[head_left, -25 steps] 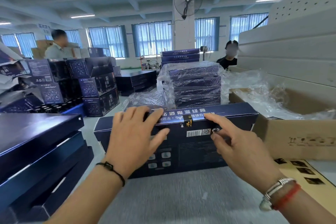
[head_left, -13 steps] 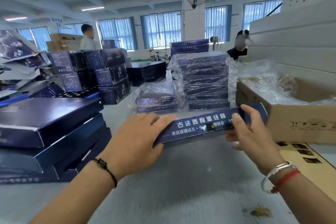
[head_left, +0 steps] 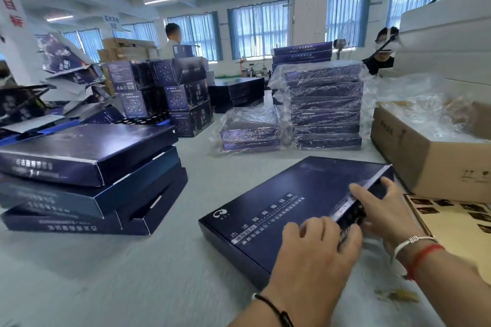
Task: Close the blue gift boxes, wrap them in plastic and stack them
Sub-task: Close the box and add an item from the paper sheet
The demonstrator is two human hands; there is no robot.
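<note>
Both hands (head_left: 313,252) (head_left: 385,210) on box (head_left: 287,194) edge

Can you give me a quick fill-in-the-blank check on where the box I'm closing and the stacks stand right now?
1. Both hands, left hand and right hand, are at the blue gift box's ____ edge.
2. The taller wrapped stack is covered in clear ____.
3. The unwrapped boxes are stacked to the person's ____.
4. The cardboard carton stands to the box's ____.

Missing: right; plastic; left; right
</note>
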